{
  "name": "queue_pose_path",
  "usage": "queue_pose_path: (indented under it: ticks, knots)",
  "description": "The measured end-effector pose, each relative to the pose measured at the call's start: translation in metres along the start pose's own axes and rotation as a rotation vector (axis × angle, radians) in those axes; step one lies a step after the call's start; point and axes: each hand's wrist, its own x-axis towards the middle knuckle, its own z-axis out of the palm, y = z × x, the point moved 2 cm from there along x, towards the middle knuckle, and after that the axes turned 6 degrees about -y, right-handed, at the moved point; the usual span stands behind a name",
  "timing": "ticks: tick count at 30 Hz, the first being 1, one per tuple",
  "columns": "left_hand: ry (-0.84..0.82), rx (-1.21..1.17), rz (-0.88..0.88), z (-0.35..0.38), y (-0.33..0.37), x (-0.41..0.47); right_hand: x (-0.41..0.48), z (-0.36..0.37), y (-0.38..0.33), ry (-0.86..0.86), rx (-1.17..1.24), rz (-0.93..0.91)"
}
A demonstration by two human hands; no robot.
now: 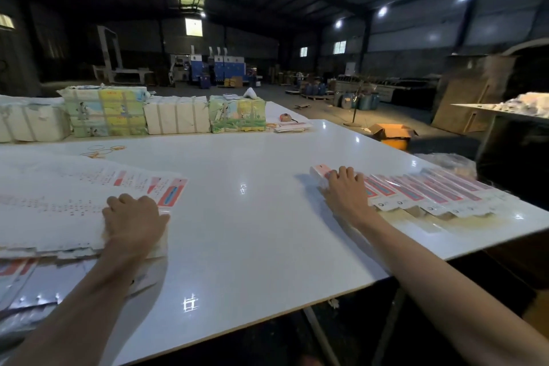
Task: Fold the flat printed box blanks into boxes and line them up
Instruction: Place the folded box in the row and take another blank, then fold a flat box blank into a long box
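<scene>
A thick stack of flat printed box blanks, white with red and blue print, lies at the left of the white table. My left hand rests on the stack's right end with its fingers curled at the top blank's edge. On the right, a row of folded boxes with red and blue faces runs toward the table's right edge. My right hand lies on the row's left end, fingers curled over the leftmost box.
Wrapped paper bundles line the table's far edge, with a tape measure and loose blanks beside them. More blanks lie under the stack at the near left. An orange carton sits on the floor beyond the right edge.
</scene>
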Motion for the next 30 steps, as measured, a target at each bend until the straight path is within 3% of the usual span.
queue_pose_path:
  ticks: [7,14,20,25,27,30]
  knots:
    - [0.021,0.069,0.022,-0.006,-0.002,-0.001,-0.002,0.013,0.021,-0.102,-0.169,0.023]
    - [0.016,-0.271,0.007,-0.016,-0.004,-0.001,-0.003,-0.005,0.004,-0.022,-0.098,0.049]
    - [0.064,-0.732,0.105,-0.025,0.003,0.001,-0.005,-0.049,-0.096,0.103,0.475,-0.255]
    - [-0.116,-1.288,0.189,-0.023,0.02,0.0,-0.019,-0.068,-0.19,-0.094,1.051,-0.507]
    - [-0.192,-1.332,0.189,-0.018,0.029,-0.002,-0.029,-0.062,-0.216,-0.194,1.251,-0.577]
    - [-0.3,-1.387,0.17,-0.009,0.036,-0.003,-0.035,-0.046,-0.227,-0.203,1.455,-0.553]
